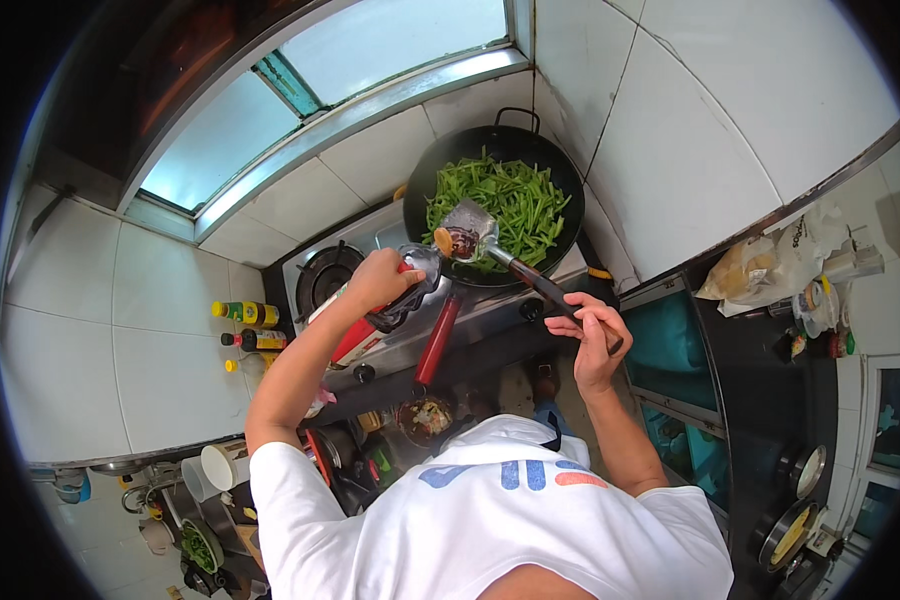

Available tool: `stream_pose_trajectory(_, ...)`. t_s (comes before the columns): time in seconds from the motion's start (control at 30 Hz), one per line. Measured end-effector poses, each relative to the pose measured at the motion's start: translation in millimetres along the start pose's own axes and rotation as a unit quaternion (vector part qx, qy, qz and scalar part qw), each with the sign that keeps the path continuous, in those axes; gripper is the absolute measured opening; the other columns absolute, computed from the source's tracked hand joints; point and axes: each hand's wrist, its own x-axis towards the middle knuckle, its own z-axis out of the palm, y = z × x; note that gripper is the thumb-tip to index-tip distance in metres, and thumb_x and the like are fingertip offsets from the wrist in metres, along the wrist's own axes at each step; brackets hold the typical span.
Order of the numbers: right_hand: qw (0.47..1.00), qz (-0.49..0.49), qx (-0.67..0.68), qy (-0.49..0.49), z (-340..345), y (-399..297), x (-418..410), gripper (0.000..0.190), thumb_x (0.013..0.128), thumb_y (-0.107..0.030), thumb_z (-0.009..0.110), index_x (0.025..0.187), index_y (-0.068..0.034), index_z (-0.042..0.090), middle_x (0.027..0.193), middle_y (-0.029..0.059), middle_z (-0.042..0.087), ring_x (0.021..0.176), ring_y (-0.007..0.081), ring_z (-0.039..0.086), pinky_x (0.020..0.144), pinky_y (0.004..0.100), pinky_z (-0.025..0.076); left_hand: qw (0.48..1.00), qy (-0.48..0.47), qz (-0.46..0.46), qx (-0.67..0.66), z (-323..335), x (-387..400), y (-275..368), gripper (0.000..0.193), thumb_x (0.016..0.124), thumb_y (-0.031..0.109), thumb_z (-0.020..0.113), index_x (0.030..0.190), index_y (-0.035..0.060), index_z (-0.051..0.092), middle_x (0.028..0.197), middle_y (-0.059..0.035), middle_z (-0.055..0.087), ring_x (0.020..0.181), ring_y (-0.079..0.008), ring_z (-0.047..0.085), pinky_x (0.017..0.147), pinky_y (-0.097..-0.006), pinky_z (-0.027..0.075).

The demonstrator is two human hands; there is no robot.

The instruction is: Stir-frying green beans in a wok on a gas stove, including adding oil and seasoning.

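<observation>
My left hand (385, 279) grips a tilted container with clear and dark parts (424, 261) beside the wok's near left rim. Its exact kind is partly hidden by my fingers. In my right hand (598, 346) is the dark handle of a metal wok spatula (486, 238), its blade over the wok. Dark brown sauce or paste (462, 243) lies on the blade, with a small orange-tan lump (442, 241) at its left edge. Below, cut green vegetable stems (514, 195) fill much of the black wok (418, 196). The wok's red handle (438, 341) points toward me.
The wok stands on the right side of a steel gas stove (390, 232); the left burner (328, 283) carries no pan. Several sauce bottles (259, 315) stand by the left wall. A bin with scraps (426, 420) is below the stove front. Plastic bags (776, 259) lie on the right counter.
</observation>
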Motion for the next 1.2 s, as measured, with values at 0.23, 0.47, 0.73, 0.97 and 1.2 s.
stream_pose_trajectory(0.23,0.999,0.019,0.014,0.030,1,-5,6,0.014,0.092,-0.005,0.044,0.092,0.008,0.051,0.106,0.0252,0.060,0.072,0.0337,0.070,0.062,0.0392,0.062,0.996,0.021,-0.012,-0.085,-10,-12,3,0.041,0.080,0.032,0.073,0.075,-0.0075,0.063,0.063,-0.0220,0.059,0.059,-0.0279,0.062,0.060,-0.0399,0.047)
stream_pose_trajectory(0.47,0.999,0.032,0.001,0.032,-13,-13,34,0.015,0.094,-0.006,0.045,0.092,0.007,0.052,0.106,0.0233,0.061,0.070,0.0316,0.070,0.060,0.0366,0.061,0.963,0.076,-0.026,-0.257,-23,-49,-15,0.035,0.086,0.026,0.070,0.076,-0.0059,0.061,0.057,-0.0092,0.054,0.052,-0.0146,0.050,0.052,-0.0336,0.042)
stream_pose_trajectory(0.73,0.977,-0.062,-0.161,-0.127,-11,-26,112,0.009,0.091,-0.002,0.057,0.093,0.006,0.061,0.106,0.0151,0.064,0.074,0.0191,0.067,0.066,0.0254,0.056,0.845,0.203,-0.126,-0.478,-60,-109,-51,0.028,0.093,0.026,0.062,0.080,0.0021,0.060,0.061,0.0005,0.052,0.051,-0.0082,0.050,0.049,-0.0241,0.042)
stream_pose_trajectory(0.97,0.861,-0.195,-0.391,-0.259,10,-72,161,0.007,0.086,-0.002,0.062,0.087,0.004,0.063,0.087,0.0097,0.068,0.066,0.0134,0.064,0.062,0.0247,0.050,0.768,0.251,-0.170,-0.564,-88,-140,-118,0.028,0.093,0.032,0.062,0.086,0.0048,0.060,0.071,-0.0025,0.059,0.068,-0.0130,0.058,0.063,-0.0278,0.044)
stream_pose_trajectory(1.2,0.916,-0.038,-0.326,-0.230,37,-17,126,0.006,0.088,0.000,0.058,0.089,0.004,0.062,0.099,0.0103,0.066,0.074,0.0125,0.063,0.066,0.0247,0.053,0.685,0.231,-0.281,-0.631,-136,-115,-163,0.035,0.087,0.026,0.064,0.116,0.0089,0.057,0.103,-0.0030,0.065,0.101,-0.0204,0.056,0.090,-0.0584,0.039)
